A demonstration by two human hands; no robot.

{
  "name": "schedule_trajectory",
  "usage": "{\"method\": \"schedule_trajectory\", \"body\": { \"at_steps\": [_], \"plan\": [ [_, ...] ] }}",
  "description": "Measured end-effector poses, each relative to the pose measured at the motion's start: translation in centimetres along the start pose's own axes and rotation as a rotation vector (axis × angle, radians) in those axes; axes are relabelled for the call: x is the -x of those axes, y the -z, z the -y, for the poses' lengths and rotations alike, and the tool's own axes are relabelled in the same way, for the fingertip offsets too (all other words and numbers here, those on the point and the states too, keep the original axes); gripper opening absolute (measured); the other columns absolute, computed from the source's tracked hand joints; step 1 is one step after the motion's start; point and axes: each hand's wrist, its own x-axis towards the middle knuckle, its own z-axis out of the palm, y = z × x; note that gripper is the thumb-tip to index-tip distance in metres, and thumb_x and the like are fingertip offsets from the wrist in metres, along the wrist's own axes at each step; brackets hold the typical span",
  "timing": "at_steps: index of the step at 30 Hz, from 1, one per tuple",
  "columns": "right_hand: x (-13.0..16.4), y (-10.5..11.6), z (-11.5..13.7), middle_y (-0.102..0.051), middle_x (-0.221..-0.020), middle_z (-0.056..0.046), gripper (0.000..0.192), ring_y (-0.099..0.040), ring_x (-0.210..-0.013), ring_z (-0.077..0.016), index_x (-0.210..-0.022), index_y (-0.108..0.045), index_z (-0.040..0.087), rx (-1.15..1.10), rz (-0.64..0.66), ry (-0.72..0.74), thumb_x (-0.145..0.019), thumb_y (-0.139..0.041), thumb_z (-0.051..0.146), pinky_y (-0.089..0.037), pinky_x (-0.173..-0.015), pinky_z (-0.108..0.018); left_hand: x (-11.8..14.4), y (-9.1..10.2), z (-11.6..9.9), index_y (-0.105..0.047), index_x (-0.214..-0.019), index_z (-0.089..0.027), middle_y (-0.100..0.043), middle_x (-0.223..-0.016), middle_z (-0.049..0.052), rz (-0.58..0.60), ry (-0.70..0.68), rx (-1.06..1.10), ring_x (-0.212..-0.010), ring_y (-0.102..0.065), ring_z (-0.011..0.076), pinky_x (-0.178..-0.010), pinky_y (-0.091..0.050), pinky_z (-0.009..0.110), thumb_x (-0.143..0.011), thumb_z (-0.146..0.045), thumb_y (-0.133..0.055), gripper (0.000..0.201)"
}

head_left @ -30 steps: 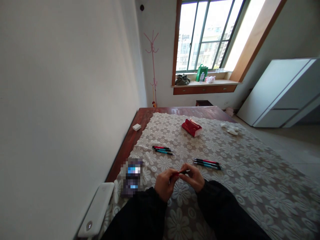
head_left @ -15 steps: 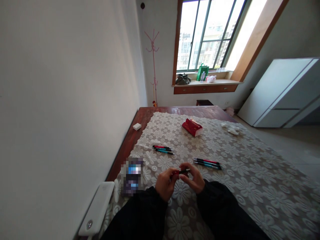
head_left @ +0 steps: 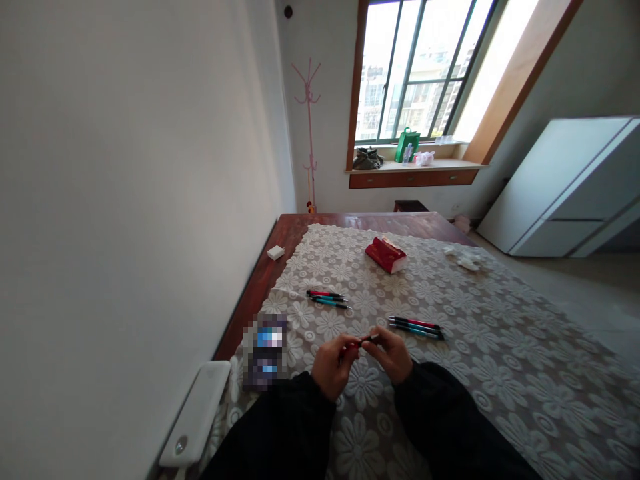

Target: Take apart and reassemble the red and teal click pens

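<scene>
On lace cloth [head_left: 480,347], wooden table [head_left: 300,230], window [head_left: 415,67]

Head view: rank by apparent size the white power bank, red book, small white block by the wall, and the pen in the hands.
1. white power bank, though it is nearest the camera, which inflates it
2. red book
3. pen and small white block look about alike; the pen is mostly hidden by both hands, left hand and right hand.

Bright window [head_left: 420,70] glare, dim foreground, edges perhaps warped
</scene>
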Motion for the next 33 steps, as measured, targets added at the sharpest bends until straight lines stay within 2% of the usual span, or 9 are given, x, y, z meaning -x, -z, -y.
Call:
{"method": "schedule_trajectory", "body": {
  "at_steps": [2, 6, 12, 17, 22, 24, 26, 28, 33],
  "plan": [
    [0.0, -0.1, 0.2, -0.058, -0.061, 0.000, 0.031, -0.053, -0.054, -0.0137, -0.073, -0.061, 0.018, 0.019, -0.045, -0.008, -0.082, -0.064, 0.048, -0.045, -0.055, -0.026, 0.0, 0.0, 0.1, -0.063, -0.103, -0.018, -0.069, -0.082, 0.004, -0.002, -0.003, -0.007, -0.070, -0.062, 0.0137, -0.066, -0.047, 0.023, -0.094, -0.032, -0.050, 0.021],
    [0.0, 0.0, 0.6, -0.064, -0.075, -0.004, 0.032, -0.059, -0.063, -0.0155, -0.097, -0.064, 0.017, -0.092, 0.063, -0.019, -0.087, -0.057, 0.047, -0.048, -0.060, -0.027, 0.1, -0.2, 0.5, -0.063, -0.099, -0.017, -0.069, -0.073, 0.002, 0.024, 0.022, 0.049, -0.063, -0.061, 0.0127, -0.063, -0.046, 0.023, -0.097, -0.035, -0.043, 0.027],
    [-0.2, 0.0, 0.5, -0.057, -0.056, 0.000, 0.036, -0.050, -0.050, -0.0123, -0.071, -0.061, 0.017, -0.031, -0.033, -0.057, -0.081, -0.064, 0.052, -0.040, -0.048, -0.024, 0.1, -0.1, 0.5, -0.066, -0.101, -0.020, -0.070, -0.081, 0.002, 0.024, 0.018, -0.071, -0.063, -0.058, 0.0123, -0.060, -0.044, 0.022, -0.088, -0.031, -0.059, 0.019],
    [-0.1, -0.1, 0.8, -0.064, -0.070, -0.004, 0.039, -0.056, -0.058, -0.0149, -0.100, -0.065, 0.017, -0.181, 0.068, -0.074, -0.087, -0.056, 0.052, -0.045, -0.052, -0.026, 0.1, -0.3, 0.5, -0.061, -0.101, -0.017, -0.070, -0.072, 0.001, 0.093, 0.093, 0.108, -0.042, -0.048, 0.0072, -0.044, -0.038, 0.019, -0.097, -0.038, -0.040, 0.030],
    [-0.1, -0.2, 0.6, -0.060, -0.064, -0.002, 0.035, -0.053, -0.057, -0.0139, -0.068, -0.058, 0.018, -0.165, -0.028, -0.055, -0.081, -0.066, 0.049, -0.045, -0.054, -0.026, 0.3, -0.4, 0.7, -0.063, -0.098, -0.019, -0.070, -0.074, 0.001, 0.058, 0.077, -0.002, -0.047, -0.055, 0.0082, -0.046, -0.040, 0.018, -0.088, -0.037, -0.058, 0.021],
    [-0.1, -0.2, 0.6, -0.057, -0.063, -0.001, 0.032, -0.052, -0.055, -0.0131, -0.073, -0.060, 0.018, -0.150, -0.028, -0.053, -0.081, -0.066, 0.048, -0.044, -0.053, -0.025, 0.4, -0.4, 0.8, -0.063, -0.095, -0.018, -0.070, -0.072, 0.001, 0.066, 0.095, 0.025, -0.046, -0.054, 0.0077, -0.044, -0.038, 0.017, -0.088, -0.039, -0.059, 0.022],
    [-0.1, -0.1, 0.8, -0.059, -0.068, -0.002, 0.033, -0.054, -0.056, -0.0133, -0.085, -0.064, 0.017, -0.183, 0.041, -0.053, -0.085, -0.060, 0.050, -0.044, -0.051, -0.025, 0.4, -0.5, 0.9, -0.062, -0.095, -0.017, -0.070, -0.070, 0.002, 0.129, 0.126, 0.129, -0.039, -0.049, 0.0061, -0.039, -0.034, 0.016, -0.092, -0.043, -0.051, 0.028],
    [-0.1, -0.1, 0.8, -0.061, -0.070, -0.004, 0.038, -0.056, -0.057, -0.0140, -0.086, -0.066, 0.016, -0.220, 0.104, -0.044, -0.087, -0.055, 0.053, -0.044, -0.051, -0.025, 0.5, -0.6, 1.0, -0.061, -0.097, -0.015, -0.071, -0.071, 0.004, 0.190, 0.157, 0.218, -0.035, -0.046, 0.0051, -0.035, -0.031, 0.016, -0.094, -0.047, -0.045, 0.036],
    [0.0, -0.5, 0.2, -0.052, -0.050, 0.001, 0.043, -0.046, -0.044, -0.0110, -0.072, -0.067, 0.015, -0.184, 0.027, -0.103, -0.082, -0.061, 0.057, -0.037, -0.044, -0.023, 0.6, -0.8, 1.2, -0.064, -0.092, -0.017, -0.071, -0.075, 0.003, 0.082, 0.139, 0.101, -0.043, -0.054, 0.0064, -0.039, -0.038, 0.016, -0.086, -0.045, -0.060, 0.029]
  ]
}}
